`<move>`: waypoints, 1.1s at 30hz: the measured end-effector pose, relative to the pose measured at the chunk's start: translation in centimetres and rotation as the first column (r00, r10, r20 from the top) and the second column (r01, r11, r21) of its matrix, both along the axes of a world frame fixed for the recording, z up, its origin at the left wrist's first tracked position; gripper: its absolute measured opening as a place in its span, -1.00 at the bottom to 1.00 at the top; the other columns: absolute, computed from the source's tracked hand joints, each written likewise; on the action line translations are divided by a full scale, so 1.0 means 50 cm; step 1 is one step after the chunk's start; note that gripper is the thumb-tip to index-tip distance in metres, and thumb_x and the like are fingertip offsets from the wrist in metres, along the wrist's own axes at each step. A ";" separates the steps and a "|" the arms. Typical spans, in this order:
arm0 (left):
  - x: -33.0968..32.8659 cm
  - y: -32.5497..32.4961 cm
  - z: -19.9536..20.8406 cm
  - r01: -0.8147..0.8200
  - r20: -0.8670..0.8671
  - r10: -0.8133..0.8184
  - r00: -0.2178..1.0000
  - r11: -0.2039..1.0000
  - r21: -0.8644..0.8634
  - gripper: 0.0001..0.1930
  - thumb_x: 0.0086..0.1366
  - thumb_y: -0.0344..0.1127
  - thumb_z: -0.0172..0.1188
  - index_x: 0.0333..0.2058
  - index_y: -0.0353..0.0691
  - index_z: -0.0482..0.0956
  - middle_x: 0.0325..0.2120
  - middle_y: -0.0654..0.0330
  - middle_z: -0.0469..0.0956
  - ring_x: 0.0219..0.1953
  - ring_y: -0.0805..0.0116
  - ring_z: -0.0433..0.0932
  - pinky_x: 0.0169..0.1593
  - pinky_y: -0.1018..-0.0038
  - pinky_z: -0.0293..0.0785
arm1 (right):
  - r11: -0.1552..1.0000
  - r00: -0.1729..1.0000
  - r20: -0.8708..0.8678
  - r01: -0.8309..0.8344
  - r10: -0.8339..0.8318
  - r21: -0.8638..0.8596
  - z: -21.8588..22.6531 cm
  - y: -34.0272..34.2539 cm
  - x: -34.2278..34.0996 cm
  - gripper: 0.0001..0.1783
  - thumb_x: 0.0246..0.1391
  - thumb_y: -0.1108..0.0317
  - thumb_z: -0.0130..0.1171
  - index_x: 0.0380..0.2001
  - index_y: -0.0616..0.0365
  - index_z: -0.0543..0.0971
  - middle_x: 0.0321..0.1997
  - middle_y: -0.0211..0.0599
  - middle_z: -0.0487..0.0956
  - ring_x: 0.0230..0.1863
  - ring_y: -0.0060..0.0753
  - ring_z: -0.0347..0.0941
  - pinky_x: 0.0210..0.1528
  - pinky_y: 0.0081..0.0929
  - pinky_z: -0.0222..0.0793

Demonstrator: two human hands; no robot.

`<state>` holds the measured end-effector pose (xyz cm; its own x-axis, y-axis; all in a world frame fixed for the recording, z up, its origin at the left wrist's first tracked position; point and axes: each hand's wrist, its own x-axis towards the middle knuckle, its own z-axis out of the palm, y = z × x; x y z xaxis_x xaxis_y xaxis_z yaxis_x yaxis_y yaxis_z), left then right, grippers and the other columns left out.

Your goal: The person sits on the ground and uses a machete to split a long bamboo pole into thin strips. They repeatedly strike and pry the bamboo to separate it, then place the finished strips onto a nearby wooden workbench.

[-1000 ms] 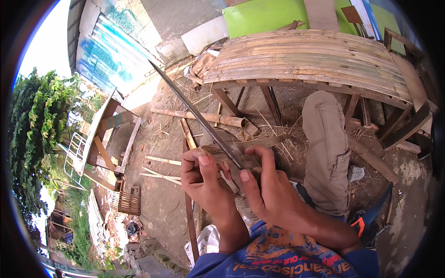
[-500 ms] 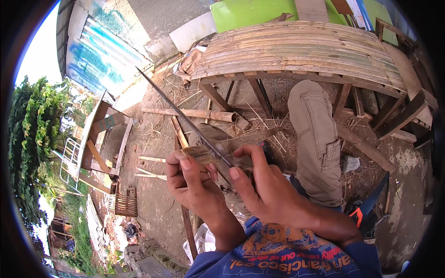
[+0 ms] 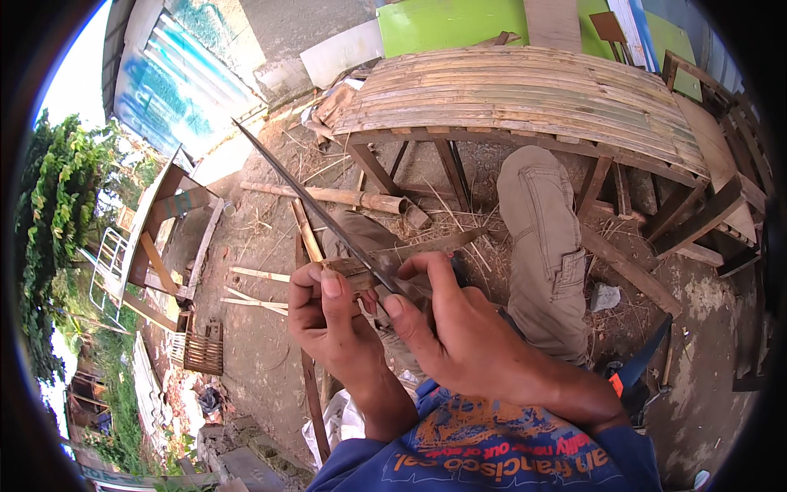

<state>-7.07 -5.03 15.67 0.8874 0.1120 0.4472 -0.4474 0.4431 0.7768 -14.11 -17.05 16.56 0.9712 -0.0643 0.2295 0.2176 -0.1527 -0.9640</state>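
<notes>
My left hand (image 3: 340,320) is closed around a short tan wooden piece (image 3: 351,272), with the thumb up against its end. A long, dark, narrow strip (image 3: 307,201) crosses over that piece and tapers toward the far left. My right hand (image 3: 451,328) is closed on the strip's near end, thumb lying along it and index finger bent. Beyond the strip, a flat brownish blade-like piece (image 3: 447,243) points right to a tip. Whether it joins the wooden piece is hidden by the strip and my fingers.
A bamboo-slat table (image 3: 525,90) stands ahead, beyond my bent knee (image 3: 537,213). A bamboo pole (image 3: 328,195), split pieces (image 3: 258,302) and shavings litter the ground. At right lie a timber beam (image 3: 631,271), a stone (image 3: 605,297) and a blue blade-shaped thing (image 3: 648,357). A slatted crate (image 3: 201,351) sits left.
The whole view has shifted slightly, carrying the surroundings left. The dark strip now shows a little more of its width. Both hands keep nearly the same grip.
</notes>
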 end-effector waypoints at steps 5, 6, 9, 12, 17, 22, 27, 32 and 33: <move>-0.002 0.002 0.003 -0.011 -0.009 0.011 1.000 1.000 0.006 -0.84 0.36 -0.37 0.21 -0.27 -0.34 0.45 -0.50 0.22 0.50 -0.55 0.56 0.42 -0.51 0.61 0.33 | 0.997 0.995 -0.072 0.073 -0.074 -0.019 -0.048 -0.011 0.007 -0.44 0.35 0.09 -0.01 0.09 0.40 0.20 -0.74 -0.11 0.44 -0.71 -0.15 0.45 -0.57 -0.20 0.26; -0.001 0.003 -0.002 -0.002 0.005 0.002 1.000 1.000 0.016 -0.84 0.36 -0.37 0.20 -0.26 -0.35 0.46 -0.50 0.21 0.50 -0.55 0.55 0.42 -0.51 0.61 0.33 | 0.998 0.995 -0.078 0.058 -0.060 -0.027 -0.043 -0.012 0.003 -0.45 0.35 0.09 -0.02 0.08 0.40 0.20 -0.73 -0.09 0.45 -0.69 -0.11 0.47 -0.56 -0.19 0.27; -0.001 0.000 -0.006 -0.005 0.019 0.004 1.000 0.999 0.032 -0.84 0.38 -0.37 0.17 -0.21 -0.37 0.48 -0.50 0.19 0.50 -0.57 0.53 0.42 -0.51 0.61 0.33 | 0.999 0.997 -0.070 0.024 -0.026 -0.024 -0.026 -0.009 -0.009 -0.47 0.36 0.09 -0.04 0.04 0.43 0.23 -0.71 0.01 0.48 -0.63 0.05 0.51 -0.52 -0.11 0.33; -0.004 -0.015 0.005 -0.008 0.001 0.008 1.000 1.000 0.030 -0.81 0.40 -0.35 0.15 -0.15 -0.38 0.49 -0.46 0.19 0.51 -0.58 0.52 0.42 -0.52 0.61 0.33 | 0.989 0.989 -0.008 0.147 -0.147 -0.026 -0.074 -0.002 0.010 -0.48 0.37 0.05 -0.06 -0.16 0.48 0.35 -0.68 0.13 0.52 -0.57 0.23 0.54 -0.46 0.02 0.41; 0.013 0.014 0.002 -0.069 0.079 0.061 0.995 0.992 0.107 -0.81 0.42 -0.33 0.13 -0.14 -0.35 0.48 -0.41 0.19 0.53 -0.58 0.57 0.40 -0.51 0.63 0.33 | 0.999 0.994 -0.100 0.052 -0.051 0.000 -0.044 0.003 0.008 -0.46 0.36 0.04 -0.05 -0.38 0.45 0.38 -0.69 0.22 0.49 -0.61 0.24 0.52 -0.52 0.01 0.40; 0.017 0.012 -0.010 -0.086 0.039 0.086 0.996 0.996 0.013 -0.83 0.43 -0.31 0.13 -0.23 -0.32 0.44 -0.39 0.14 0.56 -0.58 0.58 0.43 -0.53 0.63 0.35 | 1.000 0.999 -0.031 -0.014 0.014 0.013 -0.037 0.026 -0.013 -0.45 0.35 0.01 -0.04 -0.33 0.44 0.42 -0.70 0.19 0.46 -0.63 0.21 0.49 -0.54 -0.04 0.36; 0.010 0.025 -0.029 -0.138 0.032 0.136 0.990 0.988 0.062 -0.82 0.44 -0.30 0.10 -0.28 -0.29 0.39 -0.37 0.09 0.57 -0.58 0.56 0.48 -0.53 0.66 0.40 | 0.999 1.000 -0.004 -0.013 0.012 -0.044 -0.028 0.038 -0.021 -0.46 0.35 0.03 -0.04 -0.35 0.45 0.43 -0.69 0.17 0.47 -0.61 0.20 0.50 -0.53 -0.03 0.36; -0.009 -0.002 -0.017 -0.221 0.019 0.220 0.975 0.972 0.086 -0.82 0.47 -0.28 0.07 -0.29 -0.26 0.38 -0.51 0.24 0.48 -0.59 0.62 0.44 -0.54 0.69 0.38 | 0.997 0.992 0.114 0.053 -0.045 -0.064 -0.042 0.043 -0.012 -0.41 0.35 -0.02 -0.09 -0.41 0.44 0.39 -0.75 0.19 0.45 -0.68 0.22 0.49 -0.61 0.02 0.39; -0.006 -0.002 -0.022 -0.219 0.037 0.217 0.976 0.972 0.089 -0.82 0.47 -0.28 0.07 -0.29 -0.26 0.38 -0.52 0.26 0.46 -0.59 0.63 0.44 -0.55 0.69 0.37 | 0.996 0.993 0.118 0.038 -0.027 -0.085 -0.034 0.037 -0.014 -0.40 0.35 -0.03 -0.09 -0.41 0.44 0.39 -0.75 0.20 0.45 -0.68 0.22 0.49 -0.60 0.02 0.39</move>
<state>-7.36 -5.13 14.58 0.8335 0.2587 0.4882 -0.5468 0.2597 0.7959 -14.82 -15.18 14.87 0.9352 -0.0703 0.3472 0.3214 -0.2438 -0.9150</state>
